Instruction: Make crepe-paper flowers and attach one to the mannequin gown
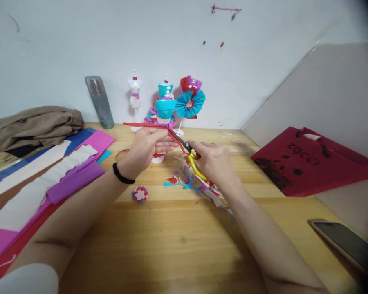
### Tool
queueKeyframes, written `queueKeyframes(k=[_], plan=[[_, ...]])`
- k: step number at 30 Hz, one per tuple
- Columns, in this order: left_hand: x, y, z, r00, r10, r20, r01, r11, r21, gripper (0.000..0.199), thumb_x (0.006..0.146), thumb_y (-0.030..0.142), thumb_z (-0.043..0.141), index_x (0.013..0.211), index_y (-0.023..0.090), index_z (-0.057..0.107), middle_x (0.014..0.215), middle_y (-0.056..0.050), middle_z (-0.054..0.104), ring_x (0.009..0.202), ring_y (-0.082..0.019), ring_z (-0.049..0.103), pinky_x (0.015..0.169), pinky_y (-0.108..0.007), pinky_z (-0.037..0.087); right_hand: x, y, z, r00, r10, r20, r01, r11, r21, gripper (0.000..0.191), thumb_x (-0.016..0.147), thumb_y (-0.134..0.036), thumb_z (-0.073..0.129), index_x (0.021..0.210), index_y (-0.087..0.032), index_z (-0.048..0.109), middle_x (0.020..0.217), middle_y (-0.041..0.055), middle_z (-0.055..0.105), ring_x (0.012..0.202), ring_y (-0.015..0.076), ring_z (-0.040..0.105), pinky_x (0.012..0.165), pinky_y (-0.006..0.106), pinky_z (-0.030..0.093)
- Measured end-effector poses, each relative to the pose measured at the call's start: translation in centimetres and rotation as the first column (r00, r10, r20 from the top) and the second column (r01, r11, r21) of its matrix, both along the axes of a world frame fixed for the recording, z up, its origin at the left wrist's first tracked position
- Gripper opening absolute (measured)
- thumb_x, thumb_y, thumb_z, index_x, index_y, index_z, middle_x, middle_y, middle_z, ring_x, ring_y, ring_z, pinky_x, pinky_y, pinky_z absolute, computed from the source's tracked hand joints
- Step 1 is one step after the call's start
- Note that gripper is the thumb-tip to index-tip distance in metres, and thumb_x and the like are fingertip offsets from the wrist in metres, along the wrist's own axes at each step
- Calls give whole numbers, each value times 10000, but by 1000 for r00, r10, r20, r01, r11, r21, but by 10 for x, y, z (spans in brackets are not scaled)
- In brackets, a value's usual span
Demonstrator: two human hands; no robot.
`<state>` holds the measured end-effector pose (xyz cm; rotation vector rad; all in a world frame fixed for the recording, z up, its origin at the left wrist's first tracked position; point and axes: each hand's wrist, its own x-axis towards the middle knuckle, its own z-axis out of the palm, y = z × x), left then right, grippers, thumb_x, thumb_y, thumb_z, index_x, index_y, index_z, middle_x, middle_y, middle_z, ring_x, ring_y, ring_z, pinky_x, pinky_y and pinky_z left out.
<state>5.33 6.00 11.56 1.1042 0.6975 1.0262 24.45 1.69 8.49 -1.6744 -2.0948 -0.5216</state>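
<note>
My left hand (pixel 150 148) is closed on a thin red strip (pixel 144 125), pinched between thumb and fingers. The strip stretches out to the left and also bends down to the right along the scissors. In my right hand (pixel 213 160) are scissors (pixel 198 166) with yellow handles and dark blades, which point up-left at the strip near my left fingertips. Whether the blades are fully closed cannot be made out. Below the hands, colourful scraps (pixel 187 179) lie on the wooden table (pixel 171 245), with a round red and blue flower piece (pixel 140 194) to their left.
Small dress forms (pixel 165 108) and a blue paper flower (pixel 190 104) stand by the wall. A bottle (pixel 100 102), brown cloth (pixel 39 124) and coloured sheets (pixel 76 179) are at left. A red bag (pixel 313 163) and phone (pixel 343 241) lie at right.
</note>
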Motion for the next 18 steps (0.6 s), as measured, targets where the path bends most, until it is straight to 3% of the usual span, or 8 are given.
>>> queueKeyframes(k=[7, 18], plan=[[-3, 5, 3, 992, 123, 37, -124, 992, 25, 126, 786, 236, 690, 782, 111, 706, 727, -76, 741, 618, -152, 699, 653, -255, 598, -1, -2, 3, 1000, 9, 0, -9, 1000, -27, 352, 954, -447, 496, 950, -211, 757, 724, 79, 718, 573, 184, 555, 600, 301, 276], [-3, 9, -1, 987, 140, 73, -144, 988, 53, 146, 761, 242, 710, 757, 100, 679, 739, -84, 746, 622, -162, 712, 651, -262, 608, 1, -4, 4, 996, 59, -73, -63, 997, -53, 446, 923, -533, 496, 1068, -191, 743, 698, 63, 656, 585, 190, 539, 579, 285, 248]])
